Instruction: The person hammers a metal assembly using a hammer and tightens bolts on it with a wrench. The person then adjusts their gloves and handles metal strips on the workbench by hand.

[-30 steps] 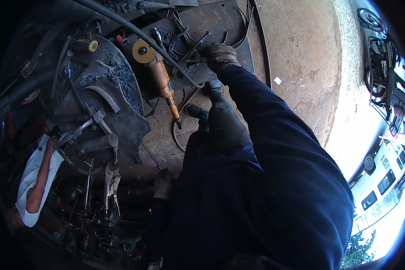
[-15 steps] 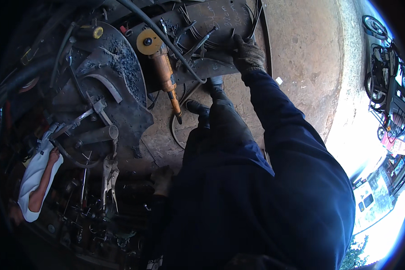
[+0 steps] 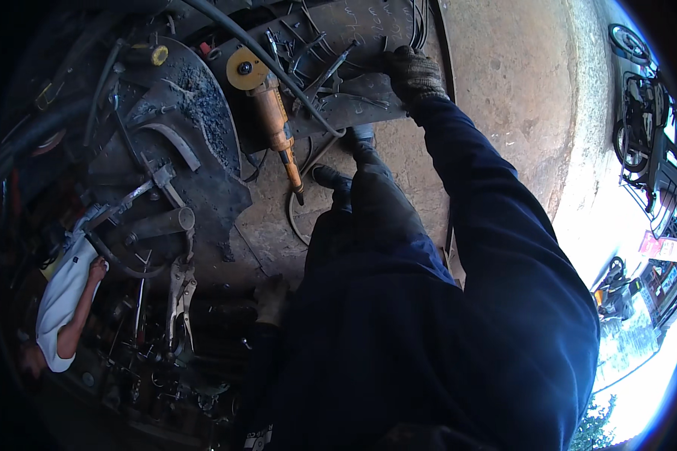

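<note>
My right hand [image 3: 414, 74], in a knitted work glove, is at the right end of a dark steel sheet [image 3: 365, 113] with chalk marks. Its fingers are curled, and what they hold, if anything, is hidden. Just beyond it stand thin bent rods [image 3: 421, 26]. In the dim area by my body is my gloved left hand [image 3: 271, 301], close to the dark bench side; its fingers are too dark to make out. An orange angle grinder [image 3: 271, 113] with a yellowish disc lies on the sheet's left part, its handle end jutting past the edge.
Tongs and loose rods [image 3: 335, 68] lie beside the grinder under a thick hose [image 3: 252, 41]. Locking pliers [image 3: 179, 304] and a steel pipe [image 3: 162, 223] are at the left. A person in a white shirt [image 3: 68, 289] is at the far left; motorbikes [image 3: 639, 113] stand far right.
My right hand has shifted slightly and turned, its fingers more curled at the sheet's end. The person at the left has moved a little. The grinder stays put.
</note>
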Demonstrator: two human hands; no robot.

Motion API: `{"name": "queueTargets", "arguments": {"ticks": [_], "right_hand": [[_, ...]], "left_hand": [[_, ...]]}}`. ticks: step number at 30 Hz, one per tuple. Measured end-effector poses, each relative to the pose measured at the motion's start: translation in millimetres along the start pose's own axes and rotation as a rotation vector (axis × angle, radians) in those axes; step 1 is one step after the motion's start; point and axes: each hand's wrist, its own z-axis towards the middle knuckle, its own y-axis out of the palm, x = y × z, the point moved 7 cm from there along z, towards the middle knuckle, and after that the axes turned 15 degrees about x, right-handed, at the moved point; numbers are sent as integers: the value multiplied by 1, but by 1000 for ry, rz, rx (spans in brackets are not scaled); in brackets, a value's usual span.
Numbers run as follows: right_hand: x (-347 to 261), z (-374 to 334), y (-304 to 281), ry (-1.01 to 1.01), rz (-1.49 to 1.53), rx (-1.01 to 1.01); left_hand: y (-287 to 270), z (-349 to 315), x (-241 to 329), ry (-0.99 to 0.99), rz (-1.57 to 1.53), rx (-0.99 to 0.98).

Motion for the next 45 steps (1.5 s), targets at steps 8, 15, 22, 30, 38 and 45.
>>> {"name": "queueTargets", "arguments": {"ticks": [8, 15, 22, 30, 38, 45], "right_hand": [[78, -47, -13, 741, 83, 307], [139, 14, 76, 843, 560, 39], [150, 43, 78, 707, 638, -173], [131, 15, 53, 811, 1091, -123], [128, -17, 37, 889, 1433, -111], [122, -11, 40, 878, 1548, -114]], "left_hand": [[-23, 26, 21, -107, -51, 22], [-8, 2, 6, -113, -19, -43], [-46, 34, 14, -370, -234, -81], [-39, 16, -4, -373, -223, 27], [-49, 32, 20, -147, -94, -29], [-46, 30, 17, -78, -77, 32]]}}
